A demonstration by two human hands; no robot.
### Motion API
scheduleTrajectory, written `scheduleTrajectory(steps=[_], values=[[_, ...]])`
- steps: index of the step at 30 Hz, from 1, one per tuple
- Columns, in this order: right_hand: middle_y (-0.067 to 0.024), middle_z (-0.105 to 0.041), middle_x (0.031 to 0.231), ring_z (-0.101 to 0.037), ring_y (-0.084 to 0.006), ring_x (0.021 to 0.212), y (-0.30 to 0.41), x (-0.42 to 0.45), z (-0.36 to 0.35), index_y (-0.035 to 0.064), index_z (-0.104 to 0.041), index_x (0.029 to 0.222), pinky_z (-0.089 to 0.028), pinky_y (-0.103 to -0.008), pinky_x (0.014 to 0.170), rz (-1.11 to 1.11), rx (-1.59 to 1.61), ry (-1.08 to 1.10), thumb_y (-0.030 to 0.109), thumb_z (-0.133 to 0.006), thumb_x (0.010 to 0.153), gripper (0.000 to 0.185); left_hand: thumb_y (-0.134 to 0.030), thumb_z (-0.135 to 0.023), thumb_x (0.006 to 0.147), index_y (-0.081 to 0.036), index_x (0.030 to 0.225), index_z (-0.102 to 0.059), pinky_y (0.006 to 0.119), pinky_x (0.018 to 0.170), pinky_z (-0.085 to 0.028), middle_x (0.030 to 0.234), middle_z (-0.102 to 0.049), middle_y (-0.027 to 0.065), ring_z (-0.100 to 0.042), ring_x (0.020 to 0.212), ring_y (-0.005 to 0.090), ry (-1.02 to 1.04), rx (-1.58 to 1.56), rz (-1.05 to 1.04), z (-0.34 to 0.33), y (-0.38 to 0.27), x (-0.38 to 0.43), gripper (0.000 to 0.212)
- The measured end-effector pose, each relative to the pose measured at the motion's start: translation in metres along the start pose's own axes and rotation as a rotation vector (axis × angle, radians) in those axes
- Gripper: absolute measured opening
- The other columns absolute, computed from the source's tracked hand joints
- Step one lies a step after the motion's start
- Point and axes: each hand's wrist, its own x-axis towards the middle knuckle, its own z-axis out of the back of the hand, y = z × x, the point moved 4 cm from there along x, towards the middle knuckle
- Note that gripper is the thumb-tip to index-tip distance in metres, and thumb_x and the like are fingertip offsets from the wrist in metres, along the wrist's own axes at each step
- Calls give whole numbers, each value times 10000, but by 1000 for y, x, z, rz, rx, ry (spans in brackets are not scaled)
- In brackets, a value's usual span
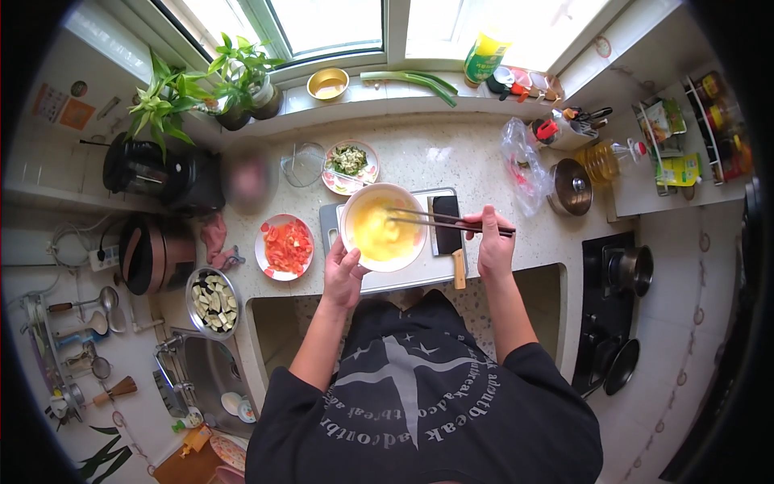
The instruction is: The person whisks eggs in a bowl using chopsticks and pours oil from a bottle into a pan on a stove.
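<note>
My left hand [344, 275] grips the rim of a white bowl [404, 262] at its lower left side. Yellow beaten egg [378, 233] fills the bottom of the bowl. A pair of dark chopsticks [444, 221] is held in my right hand [497, 245], and their tips dip into the egg. Under the bowl lies a white cutting board [393, 279] with a grey edge. A cleaver [448, 233] with a wooden handle rests on that board, right of the bowl, partly crossed by the chopsticks.
Chopped tomatoes fill a plate [259, 257] on the left; cut eggplant fills a metal bowl [191, 314] by the sink [211, 369]. Behind my bowl is a plate of chopped greens and garlic [348, 159]. A lidded pot [570, 187] and oil bottle [604, 160] stand right, near the stove [595, 308].
</note>
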Motion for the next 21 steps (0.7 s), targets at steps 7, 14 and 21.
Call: scheduleTrajectory(steps=[7,14,21], values=[[-75,-690,725,-629,-133,668,3,3,0,1,-711,799,-488,-276,664,3,9,-41,363,-513,1019,468,-140,-611,906,-15,1397,-423,383,873,-587,1276,-580,132,-624,1130,251,4,3,14,-1,0,-1,541],[-52,-676,687,-607,-110,623,1,9,-3,2,-721,810,-474,-251,615,-4,-31,42,337,-524,1018,441,-147,-625,903,-14,1414,-409,375,857,-591,1276,-582,134,-631,1115,243,4,20,39,3,2,-3,571],[-132,-680,703,-599,-169,587,6,7,-7,-39,-695,802,-482,-293,575,66,-28,80,297,-500,1030,450,-156,-626,904,-13,1435,-385,378,859,-588,1291,-574,138,-629,1118,243,34,0,86,3,4,-5,600]])
